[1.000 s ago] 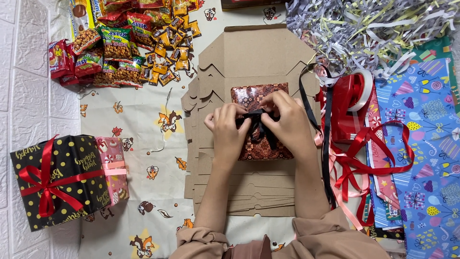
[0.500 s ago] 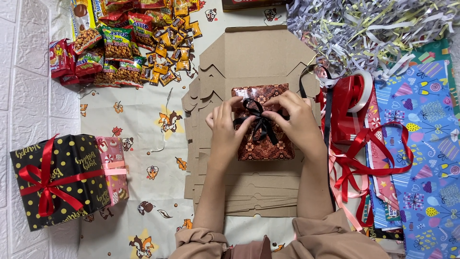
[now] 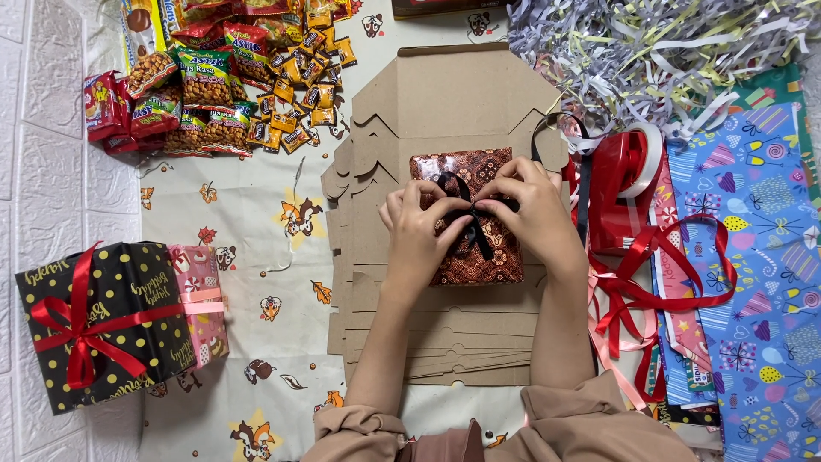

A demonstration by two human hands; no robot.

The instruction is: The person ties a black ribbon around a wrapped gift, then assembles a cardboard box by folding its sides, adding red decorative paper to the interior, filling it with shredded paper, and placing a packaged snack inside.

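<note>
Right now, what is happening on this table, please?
A person is tying a black ribbon on a small parcel wrapped in brown patterned paper. The left hand and right hand both pinch the ribbon at the knot on top. The parcel lies on a stack of flat cardboard. A red tape dispenser and red ribbon are to the right, snack packets at top left, and a black dotted gift box at left.

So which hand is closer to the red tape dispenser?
Right. The right hand rests on the wrapped parcel just beside the red tape dispenser; the left hand lies farther across the parcel.
</note>
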